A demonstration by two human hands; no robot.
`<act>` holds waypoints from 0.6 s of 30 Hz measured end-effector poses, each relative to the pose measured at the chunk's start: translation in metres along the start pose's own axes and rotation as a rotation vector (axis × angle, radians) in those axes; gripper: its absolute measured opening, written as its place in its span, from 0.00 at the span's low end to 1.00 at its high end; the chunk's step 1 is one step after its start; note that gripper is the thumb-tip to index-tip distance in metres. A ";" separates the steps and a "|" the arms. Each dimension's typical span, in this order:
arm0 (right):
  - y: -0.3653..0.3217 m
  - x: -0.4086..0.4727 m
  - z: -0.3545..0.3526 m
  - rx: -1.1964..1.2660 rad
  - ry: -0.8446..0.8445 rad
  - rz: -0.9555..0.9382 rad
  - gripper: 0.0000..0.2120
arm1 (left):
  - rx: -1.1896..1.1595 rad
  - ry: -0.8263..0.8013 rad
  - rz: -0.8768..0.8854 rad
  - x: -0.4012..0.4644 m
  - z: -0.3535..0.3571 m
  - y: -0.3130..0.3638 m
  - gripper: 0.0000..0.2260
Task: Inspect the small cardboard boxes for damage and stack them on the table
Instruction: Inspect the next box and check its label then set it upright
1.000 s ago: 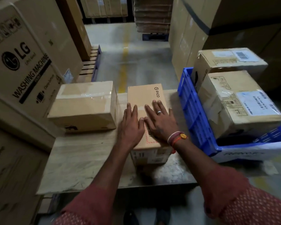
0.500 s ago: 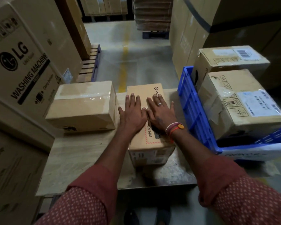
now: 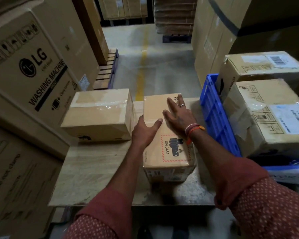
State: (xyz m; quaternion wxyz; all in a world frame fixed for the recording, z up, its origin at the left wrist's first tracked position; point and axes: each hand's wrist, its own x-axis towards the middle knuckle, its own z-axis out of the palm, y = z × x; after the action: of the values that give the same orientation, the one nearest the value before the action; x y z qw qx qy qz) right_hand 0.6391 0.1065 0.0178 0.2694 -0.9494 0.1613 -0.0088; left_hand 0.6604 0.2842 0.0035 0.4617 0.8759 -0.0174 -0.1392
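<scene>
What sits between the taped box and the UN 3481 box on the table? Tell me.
Nothing but a narrow strip of bare table. The head view shows the taped box and the UN 3481 box apart; the left hand overhangs that gap's near end.

You have two brown boxes flat on the counter [image 3: 93, 173]: taped box [image 3: 98, 116] left, UN 3481-labelled box [image 3: 166, 149] beside it.

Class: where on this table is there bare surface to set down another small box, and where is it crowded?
Bare table lies nearer the person than the taped box, left of the PICO box. The strip between those boxes is narrow; the blue crate crowds the right edge.
</scene>
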 end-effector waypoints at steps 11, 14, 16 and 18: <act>-0.037 -0.062 -0.057 0.348 0.598 -0.196 0.48 | -0.265 -0.083 0.387 -0.034 -0.044 0.016 0.36; -0.030 -0.090 -0.038 0.418 0.567 -0.244 0.43 | -0.317 -0.034 0.370 -0.052 -0.034 -0.005 0.33; -0.023 -0.115 -0.015 0.363 0.508 -0.235 0.39 | -0.382 0.003 0.297 -0.066 -0.024 -0.021 0.33; -0.016 -0.136 0.006 0.365 0.470 -0.214 0.36 | -0.413 0.017 0.256 -0.079 -0.016 -0.035 0.32</act>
State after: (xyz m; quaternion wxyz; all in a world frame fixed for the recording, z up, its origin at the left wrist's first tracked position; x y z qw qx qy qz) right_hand 0.5152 0.1642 0.0305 0.3881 -0.8690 0.1142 -0.2851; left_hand 0.5854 0.3301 0.0013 0.6449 0.7548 -0.0956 -0.0729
